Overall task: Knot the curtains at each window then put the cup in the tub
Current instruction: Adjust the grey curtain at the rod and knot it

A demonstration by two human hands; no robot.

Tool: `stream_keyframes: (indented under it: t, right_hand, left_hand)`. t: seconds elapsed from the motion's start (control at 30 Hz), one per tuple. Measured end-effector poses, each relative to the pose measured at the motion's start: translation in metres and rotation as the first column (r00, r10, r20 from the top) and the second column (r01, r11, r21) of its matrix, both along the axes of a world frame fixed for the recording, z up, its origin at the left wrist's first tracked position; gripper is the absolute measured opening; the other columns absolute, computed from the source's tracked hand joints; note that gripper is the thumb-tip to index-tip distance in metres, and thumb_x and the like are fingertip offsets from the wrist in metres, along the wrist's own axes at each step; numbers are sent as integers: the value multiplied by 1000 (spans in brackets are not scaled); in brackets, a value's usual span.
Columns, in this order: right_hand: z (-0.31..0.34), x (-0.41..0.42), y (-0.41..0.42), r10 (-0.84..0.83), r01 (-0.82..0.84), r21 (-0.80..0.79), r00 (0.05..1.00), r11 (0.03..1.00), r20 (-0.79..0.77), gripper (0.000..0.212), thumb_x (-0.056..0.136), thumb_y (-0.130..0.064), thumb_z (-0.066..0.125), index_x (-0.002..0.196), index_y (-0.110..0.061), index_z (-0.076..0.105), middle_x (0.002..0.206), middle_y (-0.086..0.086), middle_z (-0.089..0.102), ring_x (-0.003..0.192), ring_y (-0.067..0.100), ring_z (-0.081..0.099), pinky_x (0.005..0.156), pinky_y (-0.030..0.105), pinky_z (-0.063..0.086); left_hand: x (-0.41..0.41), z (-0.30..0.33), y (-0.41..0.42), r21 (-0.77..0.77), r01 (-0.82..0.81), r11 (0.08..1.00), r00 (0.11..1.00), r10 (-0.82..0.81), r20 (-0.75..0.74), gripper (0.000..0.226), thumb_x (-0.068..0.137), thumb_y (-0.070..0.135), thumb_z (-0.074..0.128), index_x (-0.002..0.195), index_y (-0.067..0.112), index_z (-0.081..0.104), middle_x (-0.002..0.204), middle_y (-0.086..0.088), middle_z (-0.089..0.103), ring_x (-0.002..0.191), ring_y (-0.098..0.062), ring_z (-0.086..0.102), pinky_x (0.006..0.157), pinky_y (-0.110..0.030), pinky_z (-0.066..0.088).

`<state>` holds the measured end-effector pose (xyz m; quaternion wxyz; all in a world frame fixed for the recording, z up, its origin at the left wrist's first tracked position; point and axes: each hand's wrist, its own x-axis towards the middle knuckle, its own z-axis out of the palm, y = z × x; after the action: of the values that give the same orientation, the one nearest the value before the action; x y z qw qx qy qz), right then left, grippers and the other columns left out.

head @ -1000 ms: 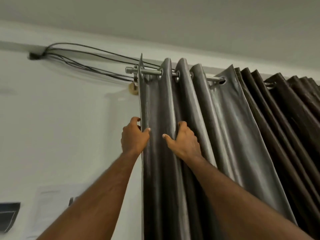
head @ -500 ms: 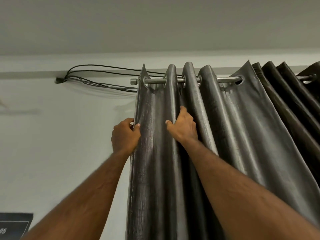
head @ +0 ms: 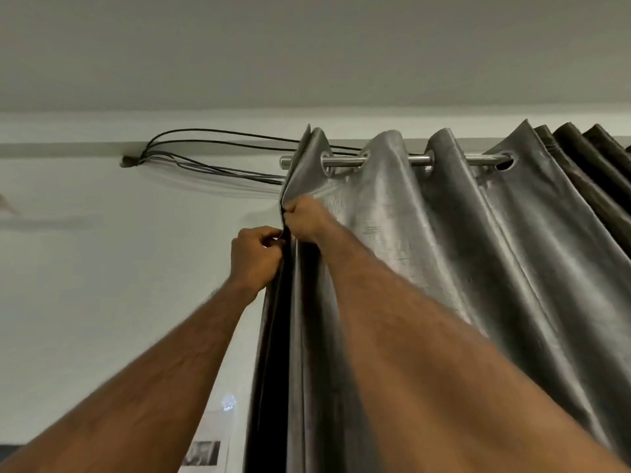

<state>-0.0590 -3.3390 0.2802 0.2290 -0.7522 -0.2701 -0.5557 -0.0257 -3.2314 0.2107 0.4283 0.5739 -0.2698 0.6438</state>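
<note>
1. The curtain hangs from a metal rod high up by the ceiling. The rod goes through round rings in the top of the cloth, so the cloth falls in big soft folds.
2. The cloth is grey and shiny. Its left edge hangs loose past the last ring. That is likely why both hands go there: it is the easy place to catch hold.
3. The right hand is higher. Its fingers are curled shut and pinch the edge of the curtain, just under the rod.
4. The left hand is a little lower, just beside the right one. Its fingers are closed tight on the same edge.
5. Both arms reach up and forward, nearly straight, with the fists close together.
6. I think the hands are gathering the cloth so it can be tied. No knot shows yet.
7. Black wires loop along the wall and run behind the top of the curtain. A tug could snag them.
8. More dark folds hang at the far right.
9. The cup and the tub are not in view.
</note>
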Motion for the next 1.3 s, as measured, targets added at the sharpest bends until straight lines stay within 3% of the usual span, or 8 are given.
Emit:
stream_keyframes:
  t: [0.17,0.37,0.47,0.6,0.67,0.77,1.1,1.3]
  right_hand:
    - [2,-8,-29,43,-47,-48,995,998,-87,26,94,5,40,100,8,66,67,12,46,48,21,40,39,24,36]
    - [-22,-23,-59,223,-223,28,948,975,-227,36,92,-4,44,119,-10,66,82,11,57,71,22,54,53,30,44]
    - [-25,-26,-79,221,-216,67,972,974,-78,31,92,-1,48,103,-10,75,78,1,62,65,10,55,51,27,52]
    - [-25,-29,-117,-233,90,359,896,929,378,16,90,-19,68,105,-16,69,103,-1,62,94,13,61,90,39,56]
    - [-23,-27,-139,-499,306,484,797,819,340,49,88,-43,70,127,-17,57,127,7,53,119,26,53,99,49,47]
    - [-20,-26,-160,-386,275,418,899,866,208,66,89,-49,68,139,-14,44,137,11,51,126,32,51,99,51,44]
    - [-19,-7,-108,-214,154,477,974,865,74,24,97,-16,56,118,-9,65,118,13,66,99,32,62,73,32,46]
    - [16,-11,-51,-69,68,-25,997,997,-16,23,97,-10,51,107,-1,69,104,16,66,94,29,63,82,34,53]
  left_hand:
    - [2,5,-20,17,101,995,995,-101,-27,13,90,8,67,93,6,79,85,-14,75,77,-26,69,77,-46,60]
    - [-3,-2,-55,-15,-6,1000,999,6,39,37,95,32,63,67,10,71,61,-7,66,59,-26,64,62,-45,57]
    - [-8,-8,-65,-30,-89,996,995,90,48,29,90,42,72,88,14,79,77,-3,74,69,-19,68,69,-37,56]
    - [-13,-9,-70,-76,-118,990,991,122,60,21,90,26,71,102,10,78,92,-9,77,80,-22,70,86,-41,59]
    - [-15,-9,-72,-71,-117,991,989,123,84,19,92,22,69,102,9,78,92,-9,77,79,-21,69,86,-40,59]
    - [-16,-9,-71,-43,-122,992,984,126,126,17,93,19,69,101,7,78,91,-9,76,75,-17,67,83,-32,57]
    - [-18,-8,-52,74,-116,990,988,108,108,20,88,9,74,108,6,77,95,-9,77,81,-17,69,84,-31,58]
    - [-17,0,-50,119,-68,991,996,61,66,16,83,0,69,92,6,80,83,-7,76,77,-19,70,72,-29,54]
